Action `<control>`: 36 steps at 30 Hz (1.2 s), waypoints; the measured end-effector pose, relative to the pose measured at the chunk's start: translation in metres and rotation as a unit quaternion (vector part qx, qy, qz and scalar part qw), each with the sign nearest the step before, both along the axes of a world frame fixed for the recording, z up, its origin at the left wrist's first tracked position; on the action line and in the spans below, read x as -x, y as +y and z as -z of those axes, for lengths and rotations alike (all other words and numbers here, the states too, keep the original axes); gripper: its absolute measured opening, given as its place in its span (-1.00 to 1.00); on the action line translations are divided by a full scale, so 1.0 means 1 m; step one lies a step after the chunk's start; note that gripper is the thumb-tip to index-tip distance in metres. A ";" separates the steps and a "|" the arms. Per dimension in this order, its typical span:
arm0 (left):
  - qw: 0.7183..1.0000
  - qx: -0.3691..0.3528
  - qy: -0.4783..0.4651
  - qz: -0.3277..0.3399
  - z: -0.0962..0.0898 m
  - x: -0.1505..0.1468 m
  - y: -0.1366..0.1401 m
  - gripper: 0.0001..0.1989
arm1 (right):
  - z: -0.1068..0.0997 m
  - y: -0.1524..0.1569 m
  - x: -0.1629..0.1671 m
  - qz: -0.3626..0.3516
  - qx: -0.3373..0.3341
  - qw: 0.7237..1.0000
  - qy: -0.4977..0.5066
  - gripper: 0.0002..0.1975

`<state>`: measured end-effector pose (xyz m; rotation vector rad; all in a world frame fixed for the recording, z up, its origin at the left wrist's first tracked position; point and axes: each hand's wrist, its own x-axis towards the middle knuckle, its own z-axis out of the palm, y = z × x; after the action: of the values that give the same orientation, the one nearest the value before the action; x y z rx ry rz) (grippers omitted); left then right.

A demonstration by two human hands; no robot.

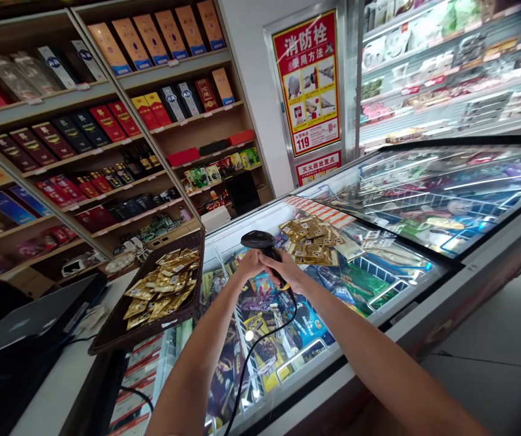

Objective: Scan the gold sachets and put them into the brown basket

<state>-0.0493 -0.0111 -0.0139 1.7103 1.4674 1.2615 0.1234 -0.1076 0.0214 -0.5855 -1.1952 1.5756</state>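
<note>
A black handheld barcode scanner [258, 240] with a coiled-down cable is held up above the freezer's glass lid. My right hand [290, 272] is wrapped round its handle. My left hand [250, 265] is closed against the scanner's neck from the other side, its fingertips partly hidden. Beyond the right hand, a pile of gold sachets [310, 239] lies on the glass. To the left stands a dark brown woven basket [197, 297] with more gold packets [165, 284] in it.
The chest freezer [406, 345] holds several packaged ice creams in wire baskets under glass. A laptop-like dark device [37, 321] sits on the counter at left. Shelves of boxed goods [165, 36] line the back wall, beside a red poster [308, 85] and a lit refrigerated display [442, 72].
</note>
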 end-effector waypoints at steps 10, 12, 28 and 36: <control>0.973 -0.056 -0.183 -0.127 0.020 0.064 -0.025 -0.60 | 0.003 0.000 -0.005 -0.036 0.001 0.998 -0.043 -0.53; 0.961 -0.063 -0.234 -0.131 0.024 0.066 -0.021 -0.58 | 0.004 0.000 -0.008 -0.058 -0.012 0.995 -0.076 -0.54; 0.942 -0.079 -0.297 -0.132 0.032 0.063 -0.018 -0.68 | -0.009 -0.008 -0.024 -0.158 -0.046 0.952 -0.259 -0.53; 0.952 -0.090 -0.258 -0.139 -0.011 0.062 -0.028 -0.67 | -0.001 -0.003 -0.024 -0.158 -0.035 0.970 -0.184 -0.55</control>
<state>-0.1111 -0.0392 -0.0033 1.1622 1.3278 1.8719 0.1477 -0.1106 0.0226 -0.6876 -1.6829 1.7271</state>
